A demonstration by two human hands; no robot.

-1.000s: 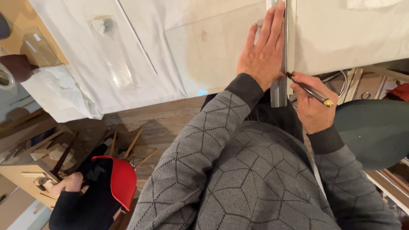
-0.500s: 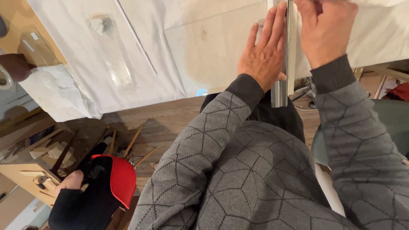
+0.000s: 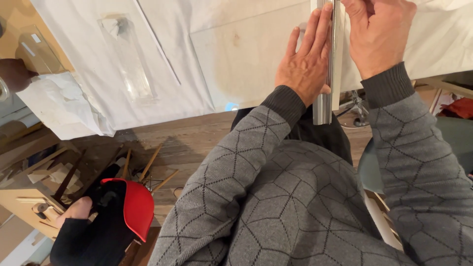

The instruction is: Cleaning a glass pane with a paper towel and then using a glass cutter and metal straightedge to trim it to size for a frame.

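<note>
a metal straightedge point(image 3: 326, 74) is pinned flat on the pale sheet point(image 3: 246, 54) at the table edge by the spread left hand point(image 3: 306, 64); the right hand point(image 3: 377, 34) is curled beside it, its hold cannot be told.

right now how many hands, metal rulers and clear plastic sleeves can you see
hands: 3, left hand flat beside the ruler, right hand at its far side, another person's hand low left
metal ruler: 1
clear plastic sleeve: 1
total: 5
</note>
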